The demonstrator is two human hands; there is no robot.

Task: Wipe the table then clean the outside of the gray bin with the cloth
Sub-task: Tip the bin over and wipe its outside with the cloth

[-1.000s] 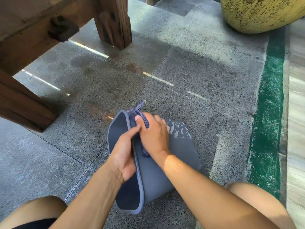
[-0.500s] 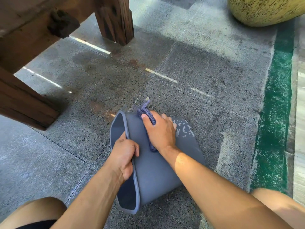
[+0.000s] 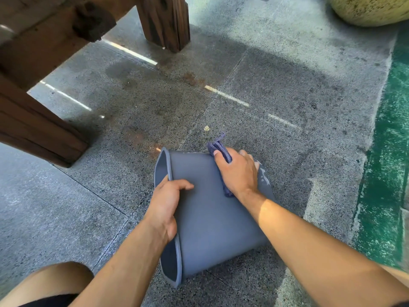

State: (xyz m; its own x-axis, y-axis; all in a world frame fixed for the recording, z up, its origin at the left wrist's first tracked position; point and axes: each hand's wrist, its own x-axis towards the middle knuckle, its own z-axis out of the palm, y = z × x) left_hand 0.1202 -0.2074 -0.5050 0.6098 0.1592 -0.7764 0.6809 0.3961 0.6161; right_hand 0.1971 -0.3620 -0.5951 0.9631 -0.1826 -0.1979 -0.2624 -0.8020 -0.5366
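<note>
A person crouches over a speckled grey stone floor [image 3: 276,89], both bare forearms reaching forward and a knee showing at each lower corner of the view. A gray bin [image 3: 212,218] lies on its side on the floor in front of them, its open mouth turned to the left and its base to the right.

The left hand [image 3: 166,204] grasps the bin's rim, fingers curled over the edge into the opening and the thumb lying along the outer wall. The right hand [image 3: 238,171] presses a folded blue-purple cloth [image 3: 219,147] against the upper outside of the bin, near its base end; its fingers curl over the cloth, which sticks out past the fingertips at the far side and again below the heel of the hand. Pale wet-looking or scuffed marks show on the bin wall just right of that hand.

Heavy dark wooden table legs [image 3: 166,21] and beams stand on the floor toward the far left. A rounded, speckled yellow pot [image 3: 365,9] sits at the far right corner. A green-painted strip [image 3: 389,151] runs along the floor's right edge.
</note>
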